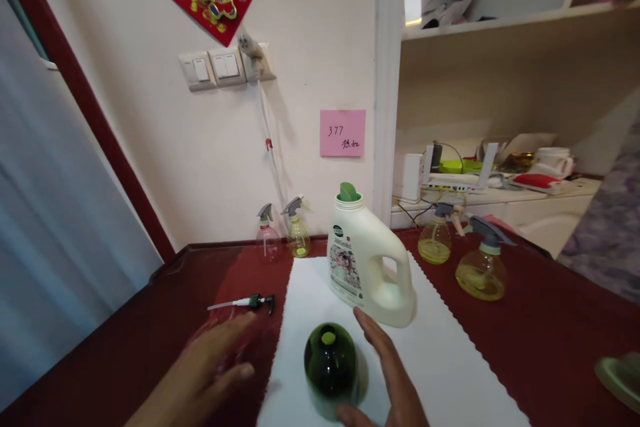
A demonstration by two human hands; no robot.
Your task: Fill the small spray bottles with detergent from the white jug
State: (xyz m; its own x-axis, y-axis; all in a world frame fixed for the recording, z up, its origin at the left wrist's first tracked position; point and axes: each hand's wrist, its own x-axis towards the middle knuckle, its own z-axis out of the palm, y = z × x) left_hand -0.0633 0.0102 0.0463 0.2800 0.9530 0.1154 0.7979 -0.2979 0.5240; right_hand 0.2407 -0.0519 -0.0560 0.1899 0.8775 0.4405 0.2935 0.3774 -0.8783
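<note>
A dark green bottle (331, 367) stands on a white sheet (440, 347), its top without a pump. My right hand (395, 373) is at the bottle's right side, thumb and fingers apart; the thumb tip overlaps the bottle's lower edge, and I cannot tell whether it touches. On the left, my left hand (200, 370) hovers over the dark red table with its fingers stretched out and nothing in it. Just beyond those fingers lies a black pump head with a white tube (255, 301). Behind the bottle stands a cream detergent jug (367, 267) with a handle and an uncapped neck, something green showing in its mouth.
A pink spray bottle (269, 243) and a yellow one (299, 240) stand by the wall. Two sprayers with yellow liquid, one rear (434, 243) and one nearer (481, 273), are on the right. A green object (620, 377) sits at the right edge. A router (457, 180) occupies the shelf.
</note>
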